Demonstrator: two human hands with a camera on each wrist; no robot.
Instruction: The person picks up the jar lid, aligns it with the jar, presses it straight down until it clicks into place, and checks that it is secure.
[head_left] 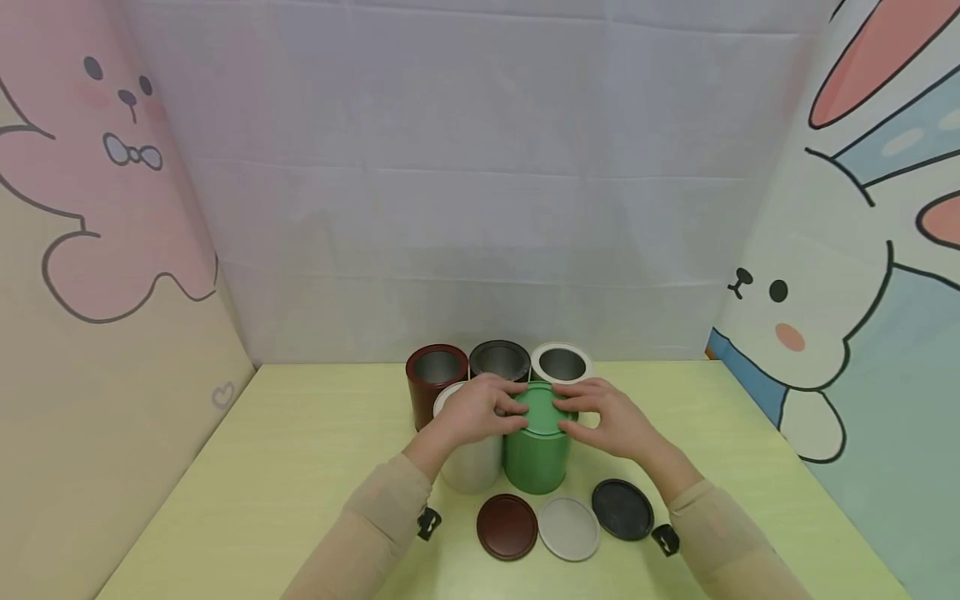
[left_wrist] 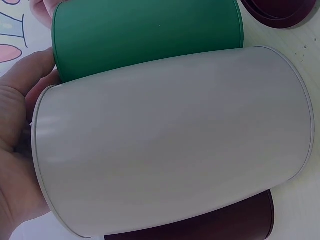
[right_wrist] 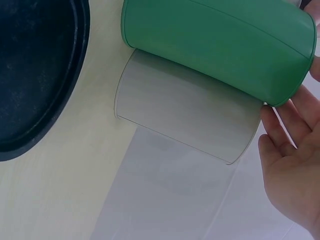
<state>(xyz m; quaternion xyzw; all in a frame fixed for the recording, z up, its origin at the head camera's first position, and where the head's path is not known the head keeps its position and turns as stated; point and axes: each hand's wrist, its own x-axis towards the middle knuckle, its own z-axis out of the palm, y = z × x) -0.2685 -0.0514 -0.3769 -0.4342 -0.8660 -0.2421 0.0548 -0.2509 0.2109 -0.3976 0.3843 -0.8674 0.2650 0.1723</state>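
A green canister [head_left: 536, 462] stands upright in the front row, its round green lid [head_left: 542, 410] on top. From the left, my left hand [head_left: 480, 408] holds the lid's edge, with thumb and fingers spread along it. My right hand [head_left: 611, 418] holds the opposite edge the same way; its fingertips lie at the canister's top rim in the right wrist view. A white canister [left_wrist: 170, 140] stands directly left of the green one, under my left hand, which hides most of its top in the head view.
Behind stand a maroon canister [head_left: 423, 392], a black canister [head_left: 500, 360] and another white canister [head_left: 536, 360], all uncovered. In front, a maroon lid [head_left: 507, 527], a white lid [head_left: 569, 528] and a black lid [head_left: 622, 509] lie on the pale yellow table [head_left: 300, 492]. A white curtain [head_left: 480, 208] hangs behind.
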